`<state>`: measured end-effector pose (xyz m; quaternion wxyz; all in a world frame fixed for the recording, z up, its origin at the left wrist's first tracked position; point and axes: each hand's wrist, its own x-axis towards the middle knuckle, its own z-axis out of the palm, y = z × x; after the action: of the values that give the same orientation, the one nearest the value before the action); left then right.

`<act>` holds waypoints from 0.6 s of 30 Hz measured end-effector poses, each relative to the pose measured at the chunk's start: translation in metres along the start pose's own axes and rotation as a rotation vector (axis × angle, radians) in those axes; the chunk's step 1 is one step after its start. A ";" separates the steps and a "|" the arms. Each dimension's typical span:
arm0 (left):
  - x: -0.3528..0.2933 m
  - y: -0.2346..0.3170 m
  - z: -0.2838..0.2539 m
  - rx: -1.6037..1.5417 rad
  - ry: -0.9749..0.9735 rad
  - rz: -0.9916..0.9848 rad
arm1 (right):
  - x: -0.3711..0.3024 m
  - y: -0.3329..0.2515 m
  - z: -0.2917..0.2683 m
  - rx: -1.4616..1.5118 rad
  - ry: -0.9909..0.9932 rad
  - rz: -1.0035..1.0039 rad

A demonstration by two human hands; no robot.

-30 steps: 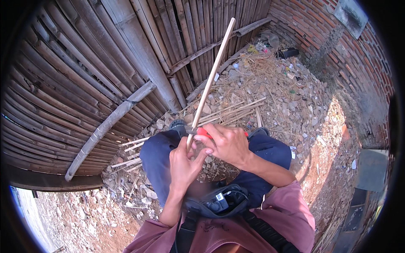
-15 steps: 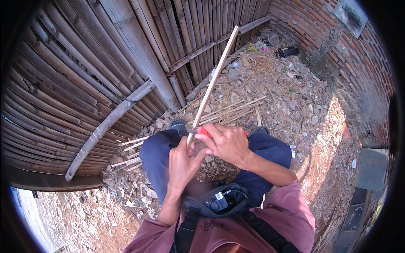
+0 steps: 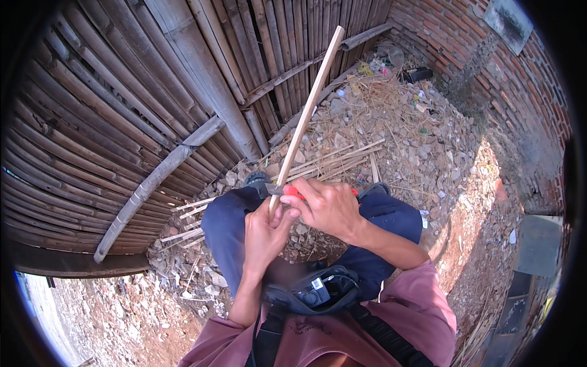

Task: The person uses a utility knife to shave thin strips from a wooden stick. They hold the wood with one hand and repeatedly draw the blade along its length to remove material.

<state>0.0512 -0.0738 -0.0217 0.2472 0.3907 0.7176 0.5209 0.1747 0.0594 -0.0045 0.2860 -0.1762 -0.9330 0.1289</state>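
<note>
A long pale wooden strip (image 3: pixel 309 110), probably split bamboo, slants up and away from my lap. My left hand (image 3: pixel 264 235) is closed round its near end, with thumb and fingers pinching it. In my right hand (image 3: pixel 333 207) is a red-handled knife (image 3: pixel 292 192), gripped with the fingers wrapped over the handle. Its short grey blade (image 3: pixel 274 189) points left and lies across the strip just above my left fingers. My right thumb is close to my left thumb and fingertips; whether they touch is hard to tell.
More pale strips (image 3: pixel 342 162) lie on the rubble beyond my knees, others (image 3: pixel 186 235) beside my left leg. A bamboo wall (image 3: pixel 79 134) with a crossing pole (image 3: pixel 162 183) rises at left; a brick wall (image 3: pixel 526 92) curves at right. A black open pouch (image 3: pixel 318 290) sits at my waist.
The strip's far end has shifted slightly left and toward the top. The knife blade has moved a little left and down along the strip. Both hands keep their grips.
</note>
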 end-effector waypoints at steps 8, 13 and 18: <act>0.001 0.003 0.002 0.162 0.049 0.000 | -0.004 0.000 0.003 -0.031 -0.004 0.031; 0.000 0.004 0.004 0.180 0.100 0.007 | -0.002 -0.005 -0.001 -0.067 0.018 0.059; 0.000 0.007 0.003 0.219 0.096 0.008 | -0.002 -0.004 -0.004 -0.086 0.005 0.071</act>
<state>0.0558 -0.0709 -0.0161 0.1665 0.3928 0.7798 0.4582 0.1777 0.0548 -0.0011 0.2758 -0.2215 -0.9301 0.0984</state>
